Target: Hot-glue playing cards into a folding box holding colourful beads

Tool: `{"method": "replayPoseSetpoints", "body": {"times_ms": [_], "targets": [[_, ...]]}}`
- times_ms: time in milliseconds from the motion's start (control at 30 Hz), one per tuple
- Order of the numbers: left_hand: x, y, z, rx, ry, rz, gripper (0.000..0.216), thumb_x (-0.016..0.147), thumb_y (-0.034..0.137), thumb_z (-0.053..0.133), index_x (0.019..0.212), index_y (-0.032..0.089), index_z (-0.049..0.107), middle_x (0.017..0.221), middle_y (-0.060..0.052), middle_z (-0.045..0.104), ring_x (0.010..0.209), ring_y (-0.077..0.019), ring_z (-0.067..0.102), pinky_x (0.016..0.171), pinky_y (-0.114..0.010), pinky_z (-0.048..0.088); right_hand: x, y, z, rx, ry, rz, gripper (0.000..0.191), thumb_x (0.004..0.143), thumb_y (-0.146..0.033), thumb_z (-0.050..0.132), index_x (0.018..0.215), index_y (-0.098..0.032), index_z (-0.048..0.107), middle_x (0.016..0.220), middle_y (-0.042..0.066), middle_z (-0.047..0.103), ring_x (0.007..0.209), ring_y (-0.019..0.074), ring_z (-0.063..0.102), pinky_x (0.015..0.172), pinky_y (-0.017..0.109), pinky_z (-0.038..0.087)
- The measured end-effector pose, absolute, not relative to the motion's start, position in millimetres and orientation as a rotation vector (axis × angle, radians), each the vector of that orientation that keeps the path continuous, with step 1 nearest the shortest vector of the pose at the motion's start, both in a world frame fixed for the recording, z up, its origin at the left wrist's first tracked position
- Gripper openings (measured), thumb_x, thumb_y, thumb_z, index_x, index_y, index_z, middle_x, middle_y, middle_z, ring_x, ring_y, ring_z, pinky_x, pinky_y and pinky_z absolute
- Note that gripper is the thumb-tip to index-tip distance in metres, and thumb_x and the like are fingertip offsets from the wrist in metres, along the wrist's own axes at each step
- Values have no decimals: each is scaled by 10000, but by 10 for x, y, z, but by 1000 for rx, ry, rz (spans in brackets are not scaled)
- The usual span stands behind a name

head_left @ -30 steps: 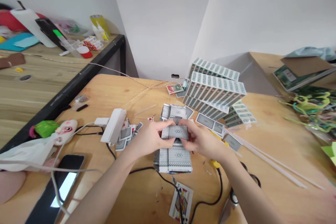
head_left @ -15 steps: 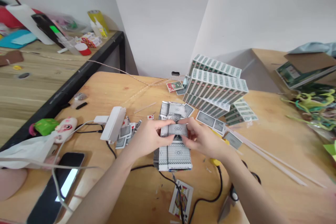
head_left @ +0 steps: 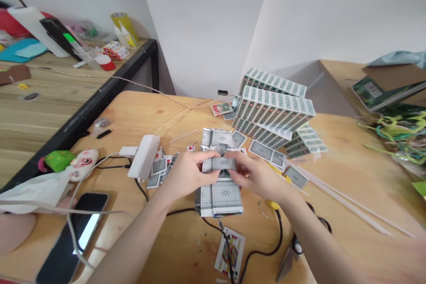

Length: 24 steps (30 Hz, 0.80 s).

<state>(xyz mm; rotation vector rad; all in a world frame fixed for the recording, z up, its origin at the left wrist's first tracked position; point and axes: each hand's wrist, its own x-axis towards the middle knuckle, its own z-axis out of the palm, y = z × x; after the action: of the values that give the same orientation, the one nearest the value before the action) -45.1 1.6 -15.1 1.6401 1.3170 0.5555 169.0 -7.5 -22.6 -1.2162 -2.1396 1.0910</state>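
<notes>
Both hands meet over the middle of a wooden table (head_left: 346, 173). My left hand (head_left: 186, 173) and my right hand (head_left: 254, 173) pinch a folded piece made of grey-backed playing cards (head_left: 219, 163) from either side, fingers closed on its ends. Just below it lies a larger block of folded cards (head_left: 221, 197) on the table. Another folded card piece (head_left: 217, 136) lies just beyond my fingers. Loose cards (head_left: 159, 167) are scattered to the left of my left hand.
Stacked rows of green card boxes (head_left: 274, 111) stand behind right. A white adapter (head_left: 143, 156), black cables (head_left: 262, 253), a phone (head_left: 68, 242), a face card (head_left: 229, 253), white sticks (head_left: 346, 206) and a small toy (head_left: 83, 162) lie around. A second cluttered table (head_left: 40, 97) stands left.
The view has shifted slightly. Both hands keep hold of the folded card piece, with the fingers pressing a little closer over it.
</notes>
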Motion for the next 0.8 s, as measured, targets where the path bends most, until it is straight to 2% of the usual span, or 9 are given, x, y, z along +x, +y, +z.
{"method": "replayPoseSetpoints", "body": {"times_ms": [167, 367, 533, 667, 800], "targets": [[-435, 15, -138, 1617, 1323, 558, 360, 702, 326, 667, 1031, 188, 711, 535, 71, 372, 475, -63, 249, 426, -198, 190, 1690, -89, -231, -1242, -1942, 1266, 376, 824, -270, 566, 1175, -222, 440, 651, -86, 457, 532, 76, 463, 512, 208, 400], [-432, 15, -148, 1599, 1302, 577, 348, 698, 305, 669, 1023, 189, 708, 553, 71, 401, 477, -62, 263, 433, -197, 215, 1681, -78, -258, -1234, -1995, 1136, 273, 832, -283, 550, 1091, -211, 499, 622, -78, 472, 542, 81, 467, 531, 216, 403], [-425, 8, -174, 1585, 1291, 582, 341, 692, 297, 677, 1011, 184, 707, 588, 59, 461, 496, -65, 313, 443, -193, 246, 1700, -75, -260, -1234, -2075, 1044, 232, 850, -291, 545, 1063, -200, 542, 603, -69, 492, 530, 82, 467, 526, 216, 398], [-418, 12, -188, 1576, 1278, 591, 337, 694, 299, 671, 1008, 180, 699, 585, 60, 455, 497, -65, 316, 441, -192, 245, 1713, -81, -246, -1222, -2111, 989, 216, 855, -283, 549, 1053, -198, 550, 618, -59, 512, 544, 84, 488, 546, 221, 413], [-429, 21, -171, 1546, 1284, 585, 328, 687, 287, 673, 997, 184, 698, 553, 73, 419, 472, -59, 278, 426, -192, 228, 1711, -102, -258, -1222, -1973, 1186, 303, 842, -286, 575, 1123, -215, 489, 658, -65, 509, 562, 84, 508, 550, 221, 435]]}}
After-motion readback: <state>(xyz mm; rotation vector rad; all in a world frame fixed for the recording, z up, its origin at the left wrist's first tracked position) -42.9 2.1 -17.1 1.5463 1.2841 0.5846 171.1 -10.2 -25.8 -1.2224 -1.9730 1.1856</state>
